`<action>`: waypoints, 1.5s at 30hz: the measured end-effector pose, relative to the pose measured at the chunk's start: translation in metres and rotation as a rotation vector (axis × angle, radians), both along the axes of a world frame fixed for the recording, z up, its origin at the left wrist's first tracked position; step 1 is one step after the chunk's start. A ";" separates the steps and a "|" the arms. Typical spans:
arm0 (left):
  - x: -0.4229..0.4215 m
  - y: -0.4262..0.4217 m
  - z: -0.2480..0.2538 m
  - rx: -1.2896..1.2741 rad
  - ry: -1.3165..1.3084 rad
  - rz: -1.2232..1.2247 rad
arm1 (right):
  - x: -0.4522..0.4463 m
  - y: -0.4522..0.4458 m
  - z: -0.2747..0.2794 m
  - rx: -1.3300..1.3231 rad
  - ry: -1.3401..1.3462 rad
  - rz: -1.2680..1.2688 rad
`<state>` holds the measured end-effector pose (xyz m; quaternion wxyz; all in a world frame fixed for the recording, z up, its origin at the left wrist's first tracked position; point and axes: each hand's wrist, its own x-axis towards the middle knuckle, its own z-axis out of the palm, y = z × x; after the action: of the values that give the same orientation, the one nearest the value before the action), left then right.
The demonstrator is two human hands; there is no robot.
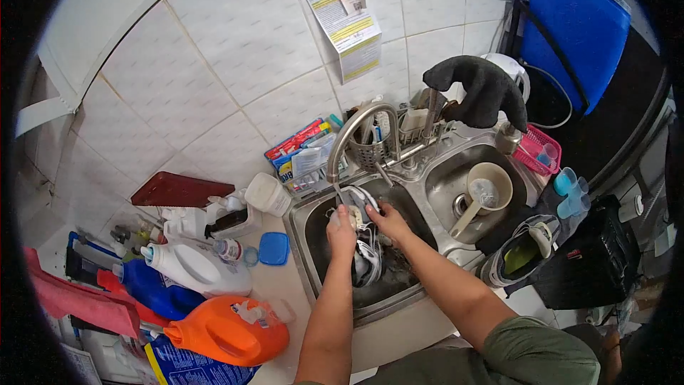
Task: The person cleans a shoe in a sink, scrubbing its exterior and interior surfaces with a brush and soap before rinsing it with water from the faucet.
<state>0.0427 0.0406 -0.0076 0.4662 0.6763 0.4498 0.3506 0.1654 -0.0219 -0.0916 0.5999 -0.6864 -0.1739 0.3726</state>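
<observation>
Both my hands are over the left sink basin, just under the curved metal faucet. My left hand is closed on the left side of a grey and white shoe. From the right, my right hand grips the same shoe near its upper end. Below them in the basin lies another grey and white item with laces, partly hidden by my left hand and forearm.
The right basin holds a beige dipper. A dark shoe sits at the right counter edge near blue cups. Left are an orange bottle, a white bottle and a blue lid. A utensil holder stands behind the faucet.
</observation>
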 end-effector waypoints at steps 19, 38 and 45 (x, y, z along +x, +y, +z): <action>-0.046 -0.006 0.056 -0.326 -0.271 -0.496 | 0.000 -0.043 0.096 0.535 0.517 0.292; -0.001 0.038 0.066 -0.360 -0.464 -0.396 | 0.013 -0.028 0.137 0.787 0.307 -0.127; -0.062 -0.032 0.001 -0.887 -0.698 -0.414 | -0.001 -0.025 0.146 0.801 0.195 -0.258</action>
<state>-0.0196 0.0085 -0.0068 0.8826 0.3358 0.2326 0.2326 0.1649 -0.0472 0.0548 0.8742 -0.3770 -0.1600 0.2609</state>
